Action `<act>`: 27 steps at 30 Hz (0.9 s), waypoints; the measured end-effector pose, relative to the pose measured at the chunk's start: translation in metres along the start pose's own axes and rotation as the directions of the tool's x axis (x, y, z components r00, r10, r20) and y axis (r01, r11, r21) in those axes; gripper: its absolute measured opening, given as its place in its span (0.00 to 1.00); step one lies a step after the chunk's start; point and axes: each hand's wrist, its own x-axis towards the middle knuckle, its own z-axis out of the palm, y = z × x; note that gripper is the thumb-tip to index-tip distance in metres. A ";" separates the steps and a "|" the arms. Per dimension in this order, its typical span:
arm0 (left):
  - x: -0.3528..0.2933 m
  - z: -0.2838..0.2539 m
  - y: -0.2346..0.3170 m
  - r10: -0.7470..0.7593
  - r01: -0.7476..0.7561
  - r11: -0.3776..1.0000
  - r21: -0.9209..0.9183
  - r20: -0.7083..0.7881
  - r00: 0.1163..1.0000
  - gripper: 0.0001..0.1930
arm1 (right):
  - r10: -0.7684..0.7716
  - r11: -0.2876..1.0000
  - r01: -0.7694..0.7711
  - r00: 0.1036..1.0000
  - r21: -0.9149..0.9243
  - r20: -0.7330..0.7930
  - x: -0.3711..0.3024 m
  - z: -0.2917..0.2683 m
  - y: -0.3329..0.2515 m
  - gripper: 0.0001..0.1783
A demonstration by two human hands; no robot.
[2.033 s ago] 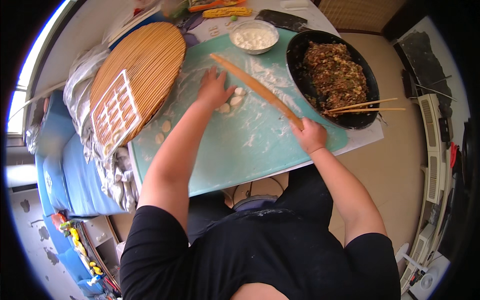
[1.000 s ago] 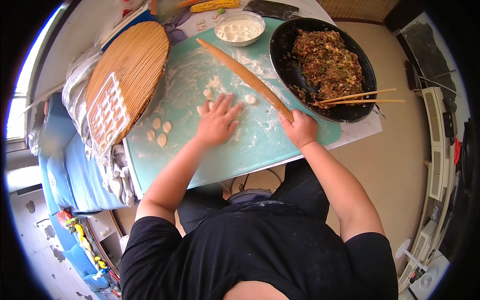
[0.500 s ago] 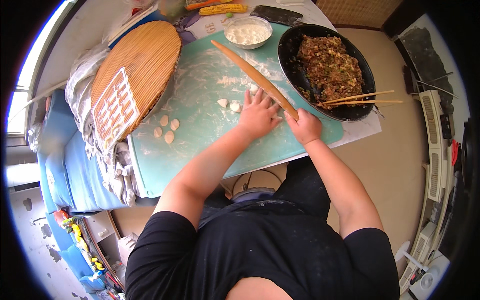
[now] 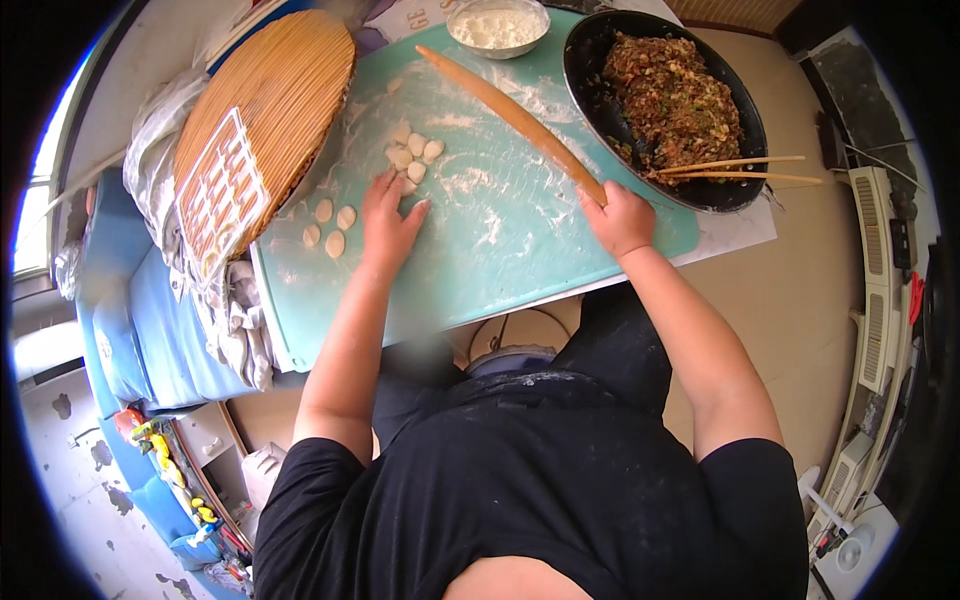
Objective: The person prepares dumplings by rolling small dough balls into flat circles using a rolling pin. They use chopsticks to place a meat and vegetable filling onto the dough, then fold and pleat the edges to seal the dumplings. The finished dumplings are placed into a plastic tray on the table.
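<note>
My right hand (image 4: 621,219) grips the near end of a long tapered wooden rolling pin (image 4: 505,105), which slants away to the far left across a floured green mat (image 4: 470,265). My left hand (image 4: 388,225) lies palm down on the mat, thumb apart from the fingers. Its fingertips reach the near edge of a cluster of small pale dough pieces (image 4: 416,171); whether they press on one is hard to make out. Several flattened dough rounds (image 4: 335,244) sit left of that hand.
A black pan (image 4: 578,75) of minced filling (image 4: 672,100) stands at the right, with chopsticks (image 4: 740,168) across its rim. Behind the pin is a glass bowl (image 4: 456,40) of flour. A round reed tray (image 4: 270,100) with a white plastic grid (image 4: 228,195) stands at left.
My left hand has moved left, away from the pin, to the dough pieces. They now lie gathered further left. My right hand keeps its hold on the rolling pin.
</note>
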 end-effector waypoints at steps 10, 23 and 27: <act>-0.018 -0.025 0.033 -0.143 0.156 0.987 -0.048 0.213 0.967 0.14 | 0.030 1.000 -0.030 0.999 0.004 0.014 0.000 -0.001 -0.002 0.24; -0.048 -0.030 0.031 0.025 -0.022 0.999 -0.039 0.073 0.997 0.15 | 0.057 0.996 -0.052 0.996 -0.066 0.065 0.001 -0.002 -0.004 0.24; -0.051 -0.029 0.026 0.106 -0.104 0.994 -0.036 0.044 0.993 0.15 | 0.057 0.997 -0.053 0.996 -0.061 0.073 0.001 -0.003 -0.005 0.25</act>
